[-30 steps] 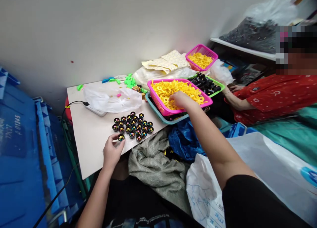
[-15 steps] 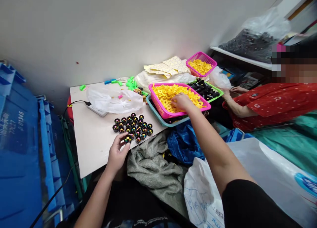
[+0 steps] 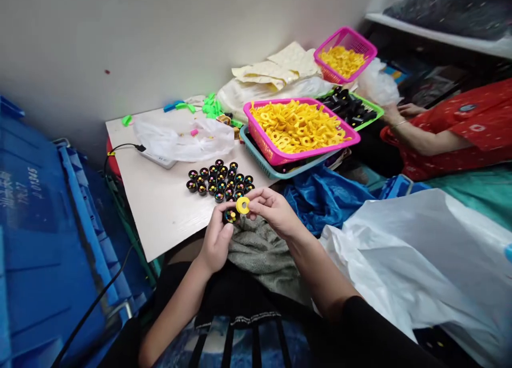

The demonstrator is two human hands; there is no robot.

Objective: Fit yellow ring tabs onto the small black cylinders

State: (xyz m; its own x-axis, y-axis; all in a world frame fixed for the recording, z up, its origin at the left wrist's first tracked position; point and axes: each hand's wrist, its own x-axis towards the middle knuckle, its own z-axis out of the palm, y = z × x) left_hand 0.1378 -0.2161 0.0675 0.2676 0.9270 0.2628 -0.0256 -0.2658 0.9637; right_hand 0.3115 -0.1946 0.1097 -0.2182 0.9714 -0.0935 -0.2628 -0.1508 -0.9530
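A person's left hand (image 3: 215, 241) clamped a black cup (image 3: 230, 216) between thumb and fingers near the table (image 3: 166, 213); the right hand (image 3: 276, 214) pinched a yellow ring (image 3: 239, 207) just beside it. Both looked light, stiff and smooth, best held by the outer rim.

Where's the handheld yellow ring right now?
In the head view, slightly left of and below centre: the yellow ring is in the fingers of the right hand, just right of the black cup held by the left hand.
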